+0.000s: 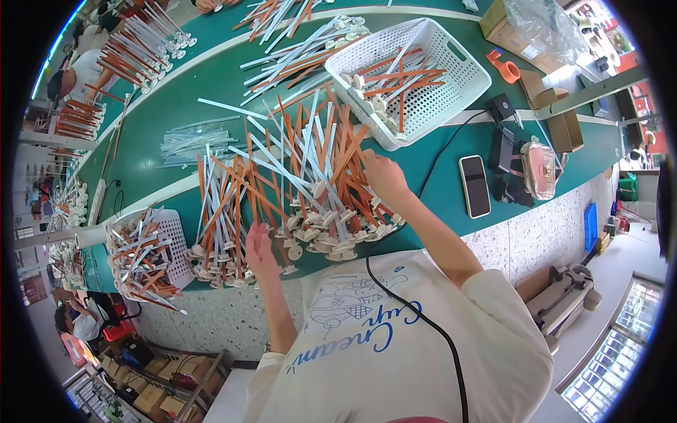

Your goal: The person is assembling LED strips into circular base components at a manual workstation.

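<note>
A large heap of long thin brown and silvery strips (310, 151) lies in front of me, with round whitish plastic ends (338, 229) bunched toward my body. My left hand (261, 250) is at the near side of the heap, fingers stretched upward and apart, close to the round ends. On the heap's right side is my right hand (386, 175), fingers curled in against the brown strips. Its fingertips are partly hidden, so what they hold does not show clearly. Beyond the heap, a white perforated basket (451, 84) contains more of these strips.
A second basket (173, 236) full of strips stands at the left edge. Clear strips (197, 144) lie behind the heap. To the right are a phone (474, 187), a black cable (441, 151), an orange tape dispenser (504, 68) and a cardboard box (518, 35).
</note>
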A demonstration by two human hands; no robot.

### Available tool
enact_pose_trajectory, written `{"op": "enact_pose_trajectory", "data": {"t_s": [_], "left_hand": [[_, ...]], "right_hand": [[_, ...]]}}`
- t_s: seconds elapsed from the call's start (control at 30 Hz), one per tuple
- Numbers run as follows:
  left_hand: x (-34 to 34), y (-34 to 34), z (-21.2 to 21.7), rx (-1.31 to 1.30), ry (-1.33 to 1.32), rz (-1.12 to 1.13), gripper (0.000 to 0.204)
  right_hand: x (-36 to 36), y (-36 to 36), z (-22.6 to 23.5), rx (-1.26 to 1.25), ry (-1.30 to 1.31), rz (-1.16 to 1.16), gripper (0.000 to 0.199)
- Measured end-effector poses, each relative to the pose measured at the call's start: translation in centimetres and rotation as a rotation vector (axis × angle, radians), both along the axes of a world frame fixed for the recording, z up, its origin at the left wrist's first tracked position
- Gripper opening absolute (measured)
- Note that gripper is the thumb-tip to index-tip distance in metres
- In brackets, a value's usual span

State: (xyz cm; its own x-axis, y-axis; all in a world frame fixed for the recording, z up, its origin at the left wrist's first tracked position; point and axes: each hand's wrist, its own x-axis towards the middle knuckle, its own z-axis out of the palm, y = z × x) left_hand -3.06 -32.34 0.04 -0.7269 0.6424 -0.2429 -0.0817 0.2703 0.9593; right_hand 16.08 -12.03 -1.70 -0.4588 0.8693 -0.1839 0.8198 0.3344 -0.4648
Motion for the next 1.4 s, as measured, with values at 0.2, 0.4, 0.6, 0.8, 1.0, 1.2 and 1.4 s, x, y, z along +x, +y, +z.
{"op": "enact_pose_trajectory", "data": {"t_s": [0.2,0.4,0.6,0.8,1.0,1.2,1.4], "left_hand": [[0.1,-1.0,-0.8,-0.02,0.004,0.013,0.037],[-0.1,-1.1,-1.8,-0.005,-0.003,-0.007,0.036],[0.3,-0.1,-0.5,0.036,0.021,-0.037,0.035],[-0.3,-2.4,-1.2,0.009,0.014,0.067,0.035],[-0.5,-2.3,-1.9,0.009,0.022,0.023,0.036],[0.1,2.2,-0.8,0.074,0.0,-0.136,0.035],[0.9,9.9,2.4,0.142,0.034,-0.378,0.034]], "right_hand": [[6.9,0.6,7.8,-0.741,0.564,-0.07,0.024],[9.3,5.6,8.5,-0.605,0.902,-0.452,0.022],[5.6,15.0,0.6,-0.262,0.827,-0.144,0.024],[2.9,14.1,2.2,-0.458,0.862,-0.389,0.034],[8.1,9.8,4.6,-0.276,0.899,-0.329,0.031],[14.1,5.6,5.9,-0.231,0.932,-0.455,0.026],[15.6,3.5,6.4,-0.208,0.848,-0.512,0.025]]}}
